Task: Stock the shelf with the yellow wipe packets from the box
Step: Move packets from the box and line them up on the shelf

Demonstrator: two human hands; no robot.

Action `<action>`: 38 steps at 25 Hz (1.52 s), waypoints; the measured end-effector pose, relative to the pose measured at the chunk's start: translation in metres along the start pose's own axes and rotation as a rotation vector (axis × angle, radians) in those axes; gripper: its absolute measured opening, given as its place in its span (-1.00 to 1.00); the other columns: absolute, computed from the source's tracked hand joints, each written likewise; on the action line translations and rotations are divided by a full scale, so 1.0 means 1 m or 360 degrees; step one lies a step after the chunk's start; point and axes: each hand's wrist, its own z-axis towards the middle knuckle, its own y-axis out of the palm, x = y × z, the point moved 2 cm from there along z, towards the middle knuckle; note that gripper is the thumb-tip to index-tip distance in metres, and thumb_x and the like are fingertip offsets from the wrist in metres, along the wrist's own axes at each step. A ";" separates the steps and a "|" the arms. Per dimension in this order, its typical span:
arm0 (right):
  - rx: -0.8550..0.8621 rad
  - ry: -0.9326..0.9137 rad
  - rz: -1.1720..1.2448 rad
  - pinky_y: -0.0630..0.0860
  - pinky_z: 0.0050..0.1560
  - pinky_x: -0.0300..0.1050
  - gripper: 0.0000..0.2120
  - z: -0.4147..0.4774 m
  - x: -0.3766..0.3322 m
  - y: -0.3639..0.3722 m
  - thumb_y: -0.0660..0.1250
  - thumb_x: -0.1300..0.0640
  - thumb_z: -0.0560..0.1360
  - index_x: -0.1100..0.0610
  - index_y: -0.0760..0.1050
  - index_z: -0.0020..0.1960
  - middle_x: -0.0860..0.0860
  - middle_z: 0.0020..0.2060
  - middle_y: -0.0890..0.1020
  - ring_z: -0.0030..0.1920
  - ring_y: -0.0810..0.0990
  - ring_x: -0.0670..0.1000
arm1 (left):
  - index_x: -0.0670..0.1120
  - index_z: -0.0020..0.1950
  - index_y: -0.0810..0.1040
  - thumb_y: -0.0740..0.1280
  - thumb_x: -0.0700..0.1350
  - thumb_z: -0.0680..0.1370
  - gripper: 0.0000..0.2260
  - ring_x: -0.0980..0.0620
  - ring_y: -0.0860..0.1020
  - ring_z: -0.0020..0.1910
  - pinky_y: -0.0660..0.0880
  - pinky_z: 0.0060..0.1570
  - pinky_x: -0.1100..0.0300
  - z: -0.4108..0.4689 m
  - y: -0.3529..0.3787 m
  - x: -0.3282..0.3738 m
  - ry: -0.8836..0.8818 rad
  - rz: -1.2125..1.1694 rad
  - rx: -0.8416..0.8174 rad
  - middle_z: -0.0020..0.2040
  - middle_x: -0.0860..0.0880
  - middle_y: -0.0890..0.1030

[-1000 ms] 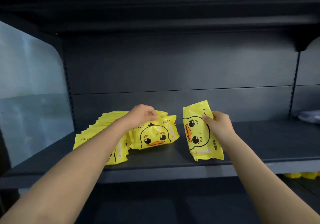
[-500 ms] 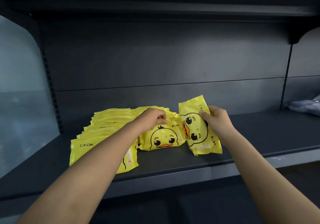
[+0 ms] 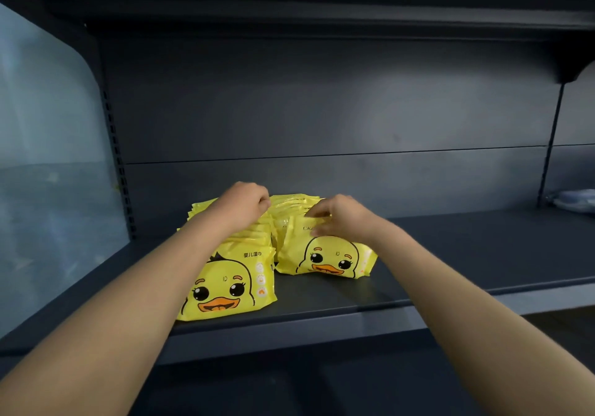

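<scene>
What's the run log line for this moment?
step: stocking | right hand: pinches top of front right wipe packet, standing on shelf | left hand: curled atop left packet row, grip unclear

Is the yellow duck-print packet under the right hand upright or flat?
Upright: the yellow duck-print wipe packet stands on its bottom edge, right hand pinching its top.

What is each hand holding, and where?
Right hand pinches the top edge of a yellow wipe packet; left hand curls over the left row, grip unclear.
</scene>
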 end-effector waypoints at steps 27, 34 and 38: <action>-0.0119 0.0040 -0.0427 0.32 0.31 -0.06 -0.50 -0.103 0.088 -0.088 0.26 -0.05 0.54 0.14 0.33 0.40 0.08 0.37 0.39 0.36 0.34 0.09 | -0.13 0.09 0.58 0.19 -0.13 0.59 -0.79 -0.05 0.54 0.06 0.39 0.02 0.15 -0.057 -0.013 0.122 -0.0162 -0.0054 0.0321 0.05 -0.06 0.62; -0.0197 0.0111 -0.0501 0.44 0.21 0.08 -0.59 -0.190 0.154 -0.132 0.25 -0.02 0.55 0.22 0.41 0.28 0.14 0.23 0.50 0.21 0.46 0.17 | -0.12 0.07 0.55 0.16 -0.12 0.58 -0.80 -0.09 0.52 0.05 0.46 -0.02 0.07 -0.093 -0.001 0.222 -0.0329 0.0236 0.0243 0.06 -0.08 0.60; -0.0186 0.0170 -0.0541 0.46 0.18 0.07 -0.61 -0.241 0.184 -0.136 0.24 0.00 0.55 0.22 0.41 0.27 0.14 0.21 0.48 0.19 0.46 0.17 | -0.10 0.21 0.48 0.13 -0.09 0.59 -0.74 -0.09 0.50 0.11 0.48 0.02 0.06 -0.117 0.011 0.272 -0.0396 0.0233 0.0142 0.13 -0.05 0.58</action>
